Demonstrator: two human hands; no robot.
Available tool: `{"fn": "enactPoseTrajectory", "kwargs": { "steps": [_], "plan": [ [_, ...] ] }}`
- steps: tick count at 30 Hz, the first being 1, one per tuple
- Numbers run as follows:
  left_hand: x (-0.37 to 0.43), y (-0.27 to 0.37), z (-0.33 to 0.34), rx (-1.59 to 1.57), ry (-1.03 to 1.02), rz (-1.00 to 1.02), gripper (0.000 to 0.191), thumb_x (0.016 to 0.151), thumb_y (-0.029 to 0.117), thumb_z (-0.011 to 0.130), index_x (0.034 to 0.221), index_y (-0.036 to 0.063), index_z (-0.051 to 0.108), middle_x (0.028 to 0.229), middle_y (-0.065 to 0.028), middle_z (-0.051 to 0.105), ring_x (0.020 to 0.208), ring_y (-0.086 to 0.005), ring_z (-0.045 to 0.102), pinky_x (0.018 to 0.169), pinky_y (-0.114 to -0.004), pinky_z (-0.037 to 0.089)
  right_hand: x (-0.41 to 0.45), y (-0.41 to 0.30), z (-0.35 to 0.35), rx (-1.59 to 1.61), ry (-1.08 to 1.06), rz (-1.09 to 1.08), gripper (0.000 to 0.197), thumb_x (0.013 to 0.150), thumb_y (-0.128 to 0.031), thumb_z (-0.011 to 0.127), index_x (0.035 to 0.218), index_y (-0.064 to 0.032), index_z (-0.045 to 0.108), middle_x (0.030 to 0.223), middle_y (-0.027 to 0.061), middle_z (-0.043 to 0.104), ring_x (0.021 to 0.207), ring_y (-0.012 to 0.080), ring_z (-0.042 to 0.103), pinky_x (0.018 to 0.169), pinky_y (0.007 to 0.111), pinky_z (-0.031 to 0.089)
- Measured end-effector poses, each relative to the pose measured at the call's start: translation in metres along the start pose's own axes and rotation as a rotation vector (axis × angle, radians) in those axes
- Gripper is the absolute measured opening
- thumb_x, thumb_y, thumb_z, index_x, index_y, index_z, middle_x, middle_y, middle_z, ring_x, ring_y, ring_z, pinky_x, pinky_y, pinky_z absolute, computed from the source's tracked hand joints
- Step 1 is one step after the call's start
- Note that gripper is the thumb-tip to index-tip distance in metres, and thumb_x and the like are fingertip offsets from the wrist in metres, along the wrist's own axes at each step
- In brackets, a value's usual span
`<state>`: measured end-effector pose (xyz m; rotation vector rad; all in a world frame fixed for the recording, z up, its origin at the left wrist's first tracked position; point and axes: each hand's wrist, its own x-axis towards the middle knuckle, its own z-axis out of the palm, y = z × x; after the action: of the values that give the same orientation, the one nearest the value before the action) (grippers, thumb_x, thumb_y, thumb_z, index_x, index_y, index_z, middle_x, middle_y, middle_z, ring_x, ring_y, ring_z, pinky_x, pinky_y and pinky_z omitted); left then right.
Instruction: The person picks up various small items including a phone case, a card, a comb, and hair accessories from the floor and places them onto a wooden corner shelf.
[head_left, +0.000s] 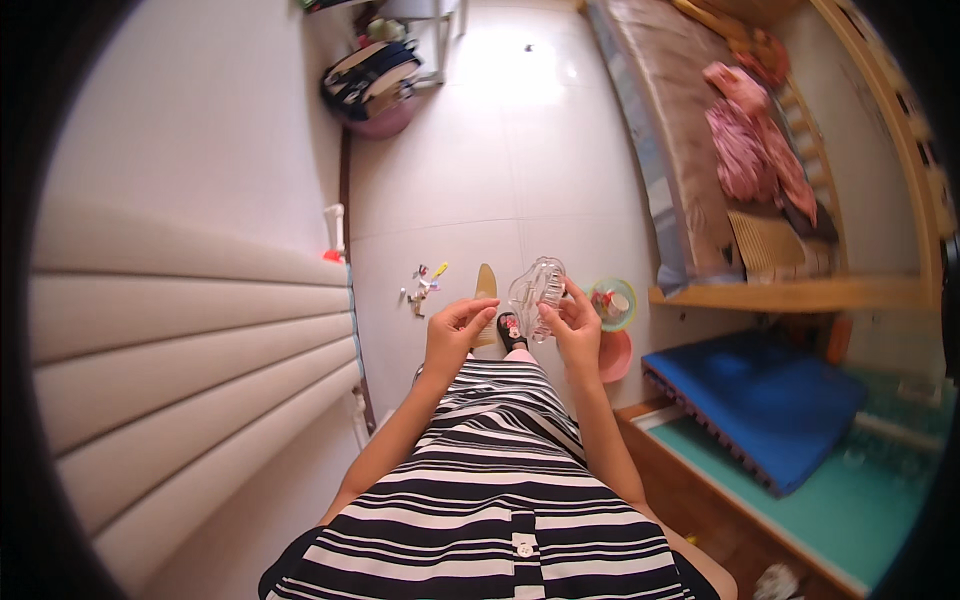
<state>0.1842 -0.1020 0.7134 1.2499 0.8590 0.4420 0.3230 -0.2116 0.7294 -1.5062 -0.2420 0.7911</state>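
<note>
My left hand (459, 324) pinches a tan, pointed comb (486, 282) between thumb and fingers. The comb stands lengthwise, and its middle is partly covered by the fingertips. Close by on the right, my right hand (576, 321) grips a clear plastic hair claw clip (534, 294) by its right side. The clip and the comb are apart, both held in front of my striped clothing (495, 450). Below them a dark shoe (511, 330) with a cartoon figure shows on the floor.
Several small hair clips (420, 291) lie on the floor at left. A green-rimmed container (615, 309) with small items and a pink basin (615, 356) stand at right. Beyond are a bed (667, 150), a blue folded mat (757, 397) and a padded headboard (202, 315).
</note>
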Motion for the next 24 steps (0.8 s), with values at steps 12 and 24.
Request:
{"fn": "enactPoseTrajectory", "kwargs": {
  "steps": [12,24],
  "plan": [
    [0.018,0.016,0.048,0.135,-0.668,0.106,0.016,0.083,0.006,0.058,0.097,0.0020,0.064,0.089,-0.0058,0.063,0.081,-0.0094,0.057,0.071,-0.021,0.045,-0.096,0.005,-0.037,0.216,0.558,-0.164,0.054,0.075,-0.006,0.066,0.122,0.0036,0.044,0.083,0.0069,0.058,0.068,0.0068,0.053,0.061,0.020,0.046],
    [-0.064,0.022,0.174,0.224,-1.064,0.049,0.030,0.084,0.007,0.058,0.112,0.0029,0.050,0.091,-0.0096,0.062,0.082,-0.0122,0.059,0.066,-0.022,0.048,-0.248,0.026,-0.118,0.415,1.073,-0.283,0.051,0.078,-0.005,0.063,0.123,0.0028,0.042,0.092,0.0073,0.058,0.080,0.0105,0.055,0.069,0.023,0.046]
  ]
}}
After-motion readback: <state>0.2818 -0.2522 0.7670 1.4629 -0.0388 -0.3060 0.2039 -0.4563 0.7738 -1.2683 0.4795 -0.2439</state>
